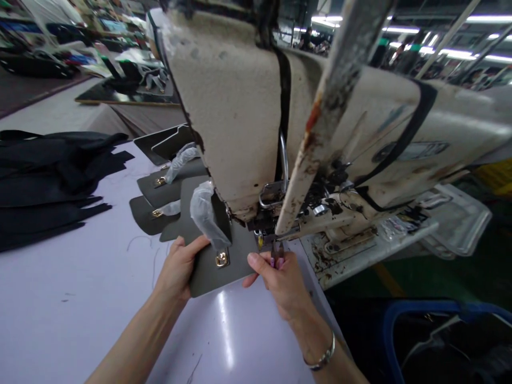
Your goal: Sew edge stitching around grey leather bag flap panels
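Observation:
A dark grey bag panel (pixel 242 264) lies in front of the sewing machine (pixel 236 106), its far right part close to the needle area. A plastic-wrapped handle (pixel 206 213) with a gold buckle (pixel 221 258) is fixed on it. My left hand (pixel 176 272) grips the panel's left edge, thumb on top. My right hand (pixel 286 282) pinches the right edge between thumb and fingers. Small thread snips (pixel 277 256) with pinkish handles also sit in my right hand, blades pointing towards the machine. The fingers beneath the panel are mostly hidden.
More grey panels (pixel 150 216) with wrapped handles lie behind and left of the held one. Black fabric strips (pixel 52 181) are heaped at the left of the pale tabletop (pixel 100 298). A rusty post (pixel 320 128) rises before the machine. A blue-rimmed bin (pixel 388 341) stands lower right.

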The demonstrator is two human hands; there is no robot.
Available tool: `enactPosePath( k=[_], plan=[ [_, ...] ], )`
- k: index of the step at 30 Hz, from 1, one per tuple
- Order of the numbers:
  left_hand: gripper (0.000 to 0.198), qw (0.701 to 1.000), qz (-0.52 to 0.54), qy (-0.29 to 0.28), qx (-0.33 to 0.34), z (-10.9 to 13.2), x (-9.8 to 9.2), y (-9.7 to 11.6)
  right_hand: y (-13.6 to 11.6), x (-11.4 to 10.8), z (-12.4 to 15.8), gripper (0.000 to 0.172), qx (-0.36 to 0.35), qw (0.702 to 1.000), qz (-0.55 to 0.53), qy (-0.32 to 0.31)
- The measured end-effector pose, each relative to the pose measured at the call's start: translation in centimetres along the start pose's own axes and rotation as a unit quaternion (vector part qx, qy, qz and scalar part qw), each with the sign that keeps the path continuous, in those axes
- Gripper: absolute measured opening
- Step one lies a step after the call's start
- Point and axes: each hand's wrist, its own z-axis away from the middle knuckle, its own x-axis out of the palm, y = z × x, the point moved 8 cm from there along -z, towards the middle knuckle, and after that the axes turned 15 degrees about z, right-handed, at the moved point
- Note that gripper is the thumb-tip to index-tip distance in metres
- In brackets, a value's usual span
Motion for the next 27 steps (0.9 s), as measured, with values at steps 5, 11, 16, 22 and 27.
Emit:
enactPosePath(
  k=[5, 11, 16, 22, 27],
  plan=[
    [0.039, 0.998, 0.01, 0.008, 0.058, -0.6, 0.2, 0.9, -0.6, -0.2, -0.2, 0.039, -0.018, 0.999, -0.031, 0.04],
    [0.047, 0.993, 0.022, -0.008, 0.112, -2.1, 1.1, 1.2, -0.5, -1.1, -0.9, 0.034, -0.04, 0.992, -0.049, 0.109],
    [0.057, 0.998, 0.017, -0.044, 0.038, -3.5, 1.8, 0.5, -0.2, -1.1, -1.2, 0.037, -0.051, 0.982, -0.037, 0.177],
    [0.055, 0.996, -0.025, -0.083, 0.009, -3.4, 2.7, 1.3, -0.3, -1.0, -1.0, 0.041, -0.048, 0.979, -0.035, 0.196],
    [0.057, 0.996, -0.031, -0.037, 0.073, -2.9, 2.8, 2.7, -0.6, -0.4, -1.1, 0.045, -0.047, 0.989, -0.01, 0.141]
  ],
)
